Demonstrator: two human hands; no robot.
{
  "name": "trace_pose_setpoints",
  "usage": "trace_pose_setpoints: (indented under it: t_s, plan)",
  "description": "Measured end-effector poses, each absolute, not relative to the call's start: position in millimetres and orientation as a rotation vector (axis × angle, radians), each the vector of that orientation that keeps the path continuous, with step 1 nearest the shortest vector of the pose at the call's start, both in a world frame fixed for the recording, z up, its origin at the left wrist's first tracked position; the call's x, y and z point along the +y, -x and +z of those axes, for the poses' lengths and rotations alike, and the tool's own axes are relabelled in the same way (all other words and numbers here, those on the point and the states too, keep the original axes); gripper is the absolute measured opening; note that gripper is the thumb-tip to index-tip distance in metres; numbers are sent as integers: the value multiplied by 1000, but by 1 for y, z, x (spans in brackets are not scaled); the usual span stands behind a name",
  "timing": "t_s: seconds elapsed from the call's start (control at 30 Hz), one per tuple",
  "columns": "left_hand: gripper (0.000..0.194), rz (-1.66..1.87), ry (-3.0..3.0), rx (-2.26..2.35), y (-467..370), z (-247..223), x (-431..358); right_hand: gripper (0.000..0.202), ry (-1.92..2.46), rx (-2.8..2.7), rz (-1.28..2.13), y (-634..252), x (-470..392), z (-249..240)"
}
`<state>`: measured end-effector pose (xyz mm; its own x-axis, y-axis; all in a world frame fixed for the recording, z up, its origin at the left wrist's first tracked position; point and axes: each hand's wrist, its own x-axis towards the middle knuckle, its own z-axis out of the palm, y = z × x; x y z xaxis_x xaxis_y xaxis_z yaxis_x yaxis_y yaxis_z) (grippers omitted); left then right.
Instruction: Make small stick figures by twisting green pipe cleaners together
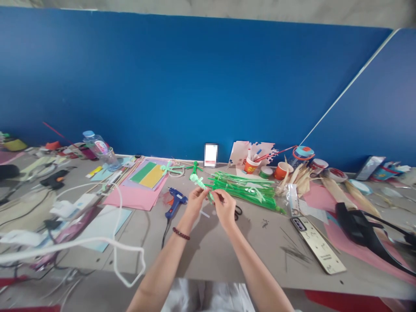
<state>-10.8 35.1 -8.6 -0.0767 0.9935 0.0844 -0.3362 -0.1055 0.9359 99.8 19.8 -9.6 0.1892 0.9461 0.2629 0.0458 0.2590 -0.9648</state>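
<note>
Near the middle of the desk, my left hand (196, 202) is closed on a light green fuzzy figure (197, 181), whose upper part sticks out beyond the fingers. My right hand (225, 205) is pinched close beside it, at the figure's lower green end; the piece between those fingertips is too small to make out. Just right of the hands lies a bundle of green pipe cleaners (247, 189) in clear wrap. A blue glue gun (176, 202) rests to the left. Black scissors (238, 212) are partly hidden behind my right hand.
A phone with a lit screen (210, 155) leans on the blue partition. Coloured sheets (147, 175), a bottle (100, 147) and white cables (121, 245) are at left. At right are a paper cup (251, 165), thin wires (295, 254), a patterned phone (320, 247) and a black strapped object (354, 225).
</note>
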Motion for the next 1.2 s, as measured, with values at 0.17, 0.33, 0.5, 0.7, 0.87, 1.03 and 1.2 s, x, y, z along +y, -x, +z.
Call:
trace_pose_setpoints:
  t_s: [0.17,0.33,0.5,0.7,0.87,1.03,1.2]
  plan:
    - [29,1424,-935,849,13,-14,36,29,903,-841,1580,-101,25,-3]
    - [27,1392,-903,746,16,-20,37,27,764,-708,1995,-109,28,-2]
    - [28,1417,-1006,919,16,-17,40,29,969,-903,1496,-110,31,-8]
    - [29,1351,-953,987,12,-18,40,18,1082,-1439,514,-111,23,-6]
    - [28,1397,-846,852,11,-19,39,22,982,-1635,348,-107,20,-7]
    - [29,1407,-886,968,12,-20,41,19,1080,-1512,501,-105,21,-7]
    - [29,1434,-942,951,11,-16,39,21,1178,-1255,873,-103,25,-9]
